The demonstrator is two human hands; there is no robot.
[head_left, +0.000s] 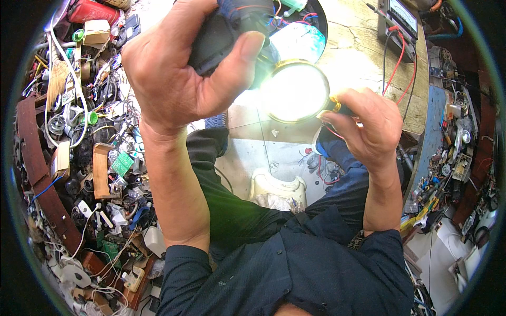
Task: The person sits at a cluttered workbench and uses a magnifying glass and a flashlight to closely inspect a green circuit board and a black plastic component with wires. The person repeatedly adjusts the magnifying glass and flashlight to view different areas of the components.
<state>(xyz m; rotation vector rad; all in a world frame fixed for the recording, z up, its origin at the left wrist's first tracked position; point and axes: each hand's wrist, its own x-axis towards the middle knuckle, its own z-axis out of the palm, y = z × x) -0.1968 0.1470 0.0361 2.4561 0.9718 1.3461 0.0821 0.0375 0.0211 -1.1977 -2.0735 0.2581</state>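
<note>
While a seated person's forearms reach up over the lap, these entries run from largest to smallest.

Heap of mixed electronic scrap (105, 131), with cords, boards and cartons: along the left side.

Bench of pale, cracked wood (358, 58): ahead and to the right.

Cream plastic piece, perhaps a stool (278, 184): between the legs, above a tiled floor (247, 152).

Grey-black boxy needle meter (398, 23): at the bench's right edge, with red and black leads trailing.

Round dish with a dark rim (325, 26): on the bench, containing thin coloured wires and a glossy blue-green piece (303, 45).

Black, rounded housing (213, 45): in the left hand (174, 68).

Glowing white disc with a thin gold rim (295, 92): between the hands; glare hides whether it touches the housing.

Stage, as judged: light is achieved, since the disc shines; wires and parts lie exposed, nothing appears closed up, and what remains cannot be told.

Left grip: curled around the housing, thumb extended along its near side, some fingers hidden.

Right grip, of the right hand (371, 118): thumb and forefinger nearly together, pinching a small gold-yellow fitting (336, 105) at the disc's right edge.
</note>
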